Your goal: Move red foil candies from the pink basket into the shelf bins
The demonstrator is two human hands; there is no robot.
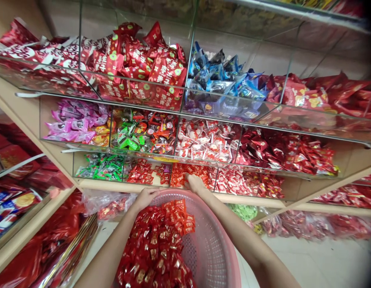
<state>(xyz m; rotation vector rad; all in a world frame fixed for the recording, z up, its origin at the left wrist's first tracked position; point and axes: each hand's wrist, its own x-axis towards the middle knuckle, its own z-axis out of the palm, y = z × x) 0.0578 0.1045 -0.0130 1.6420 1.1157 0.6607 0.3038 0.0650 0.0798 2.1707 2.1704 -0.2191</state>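
A pink plastic basket [213, 236] stands below the shelf, partly filled with red wrapped candies [152, 248]. At its far left rim, my left hand [147, 197] is closed on the edge. My right hand [195, 183] reaches over the far rim into a low shelf bin of orange-red wrapped candies [179, 172]. Its fingers look curled down among these candies, and what they hold is hidden. Some lighter orange-red candies [176, 210] lie on top of the darker ones in the basket.
Clear dividers [215, 180] and front panels split the shelves into bins. Left of my right hand is a sparsely filled bin of red candies [140, 171]; to its right are red-and-white candies [233, 181]. Bagged goods [296, 224] lie beneath, and red packages [26, 256] stand at left.
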